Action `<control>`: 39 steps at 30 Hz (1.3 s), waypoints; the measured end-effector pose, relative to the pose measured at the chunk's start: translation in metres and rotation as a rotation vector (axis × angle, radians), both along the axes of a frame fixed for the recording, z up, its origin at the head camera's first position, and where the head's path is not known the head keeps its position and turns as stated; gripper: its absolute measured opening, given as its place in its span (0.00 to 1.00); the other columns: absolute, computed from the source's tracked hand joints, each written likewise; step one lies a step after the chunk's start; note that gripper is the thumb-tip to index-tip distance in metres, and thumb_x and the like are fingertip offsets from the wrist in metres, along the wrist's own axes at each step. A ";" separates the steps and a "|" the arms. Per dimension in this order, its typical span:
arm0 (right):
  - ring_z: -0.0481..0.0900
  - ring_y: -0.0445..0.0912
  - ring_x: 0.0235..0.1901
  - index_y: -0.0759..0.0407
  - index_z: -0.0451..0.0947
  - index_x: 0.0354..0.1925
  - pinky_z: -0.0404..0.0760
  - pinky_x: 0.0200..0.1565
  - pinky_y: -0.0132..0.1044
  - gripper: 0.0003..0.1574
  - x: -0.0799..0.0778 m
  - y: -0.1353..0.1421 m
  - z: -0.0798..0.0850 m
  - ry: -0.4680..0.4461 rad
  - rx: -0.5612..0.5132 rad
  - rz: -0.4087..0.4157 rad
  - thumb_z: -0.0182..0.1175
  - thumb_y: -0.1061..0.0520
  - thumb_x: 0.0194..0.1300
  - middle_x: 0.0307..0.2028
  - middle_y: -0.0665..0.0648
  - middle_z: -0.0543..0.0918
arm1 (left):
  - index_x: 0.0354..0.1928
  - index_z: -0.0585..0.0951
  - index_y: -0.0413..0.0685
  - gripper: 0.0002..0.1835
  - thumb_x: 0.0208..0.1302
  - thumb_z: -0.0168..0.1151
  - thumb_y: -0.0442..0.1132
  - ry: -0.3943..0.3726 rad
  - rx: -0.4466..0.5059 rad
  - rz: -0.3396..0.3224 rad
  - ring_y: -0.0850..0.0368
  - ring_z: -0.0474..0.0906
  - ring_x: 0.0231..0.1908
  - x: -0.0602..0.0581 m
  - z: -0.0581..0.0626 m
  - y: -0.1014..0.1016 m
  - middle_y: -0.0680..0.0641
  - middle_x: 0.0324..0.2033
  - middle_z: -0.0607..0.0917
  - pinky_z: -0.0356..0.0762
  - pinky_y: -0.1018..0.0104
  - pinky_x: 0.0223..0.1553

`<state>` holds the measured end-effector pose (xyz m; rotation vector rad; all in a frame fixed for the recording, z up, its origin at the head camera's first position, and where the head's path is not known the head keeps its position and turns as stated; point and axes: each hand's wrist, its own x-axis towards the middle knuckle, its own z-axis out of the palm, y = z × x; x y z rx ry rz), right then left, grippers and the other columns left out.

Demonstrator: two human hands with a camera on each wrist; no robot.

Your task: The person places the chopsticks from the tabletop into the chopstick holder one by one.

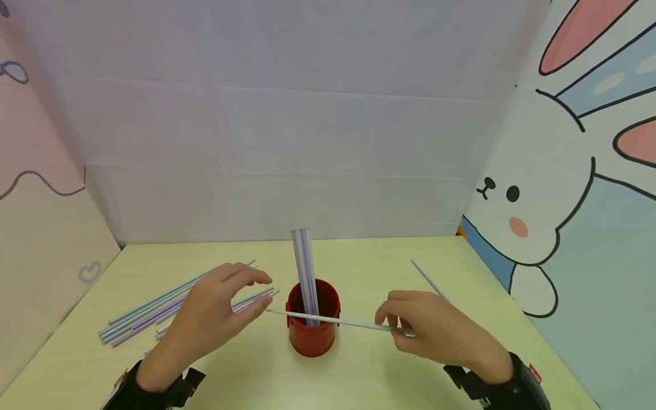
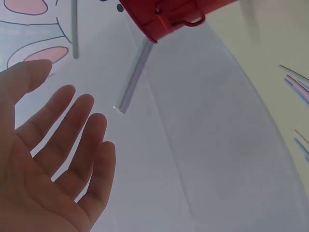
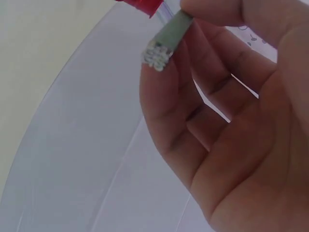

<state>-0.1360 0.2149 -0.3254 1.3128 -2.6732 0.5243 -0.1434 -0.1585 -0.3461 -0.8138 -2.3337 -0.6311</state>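
My right hand (image 1: 427,324) pinches a long, thin pale green stick (image 1: 343,322) near one end, between thumb and fingers. The stick's cut end (image 3: 158,55) looks rough and pitted in the right wrist view. It reaches leftward across the front of a red bucket (image 1: 312,339), from which a bundle of pale purple and white sticks (image 1: 304,273) stands up, tilted slightly. By the stick's other end is my left hand (image 1: 217,310), fingers spread and holding nothing. In the left wrist view a gap shows between these fingers (image 2: 77,125) and the stick (image 2: 75,29).
Several blue-green and purple sticks (image 1: 148,310) lie in loose groups on the table at left, partly behind my left hand. One lone purple stick (image 1: 427,279) lies behind my right hand. A white sheet (image 1: 287,131) and a rabbit-printed panel (image 1: 579,239) border the pale yellow table (image 1: 369,376).
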 end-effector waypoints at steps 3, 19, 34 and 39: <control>0.69 0.33 0.24 0.41 0.78 0.39 0.73 0.28 0.25 0.18 0.001 -0.013 0.000 -0.040 0.030 -0.001 0.61 0.64 0.54 0.31 0.37 0.74 | 0.44 0.80 0.65 0.15 0.54 0.70 0.49 0.015 -0.032 -0.061 0.68 0.73 0.41 0.005 0.005 0.014 0.67 0.40 0.79 0.78 0.66 0.37; 0.68 0.33 0.26 0.44 0.81 0.38 0.72 0.28 0.24 0.16 -0.002 -0.062 -0.003 -0.121 0.050 0.052 0.65 0.64 0.54 0.30 0.39 0.73 | 0.35 0.81 0.61 0.09 0.53 0.72 0.45 -0.125 -0.116 -0.255 0.71 0.70 0.30 0.017 -0.009 0.060 0.67 0.31 0.77 0.72 0.75 0.31; 0.70 0.35 0.30 0.44 0.80 0.39 0.72 0.30 0.22 0.18 0.002 -0.069 -0.006 -0.146 0.041 0.091 0.65 0.65 0.55 0.34 0.39 0.75 | 0.29 0.80 0.61 0.09 0.53 0.73 0.41 -0.220 -0.142 -0.286 0.66 0.71 0.29 0.020 -0.015 0.069 0.65 0.29 0.77 0.73 0.77 0.32; 0.70 0.35 0.31 0.43 0.80 0.38 0.72 0.32 0.22 0.17 0.001 -0.069 -0.008 -0.124 0.023 0.089 0.64 0.65 0.55 0.34 0.39 0.75 | 0.30 0.80 0.60 0.08 0.54 0.72 0.41 -0.211 -0.153 -0.289 0.67 0.70 0.30 0.019 -0.015 0.070 0.64 0.29 0.77 0.73 0.77 0.32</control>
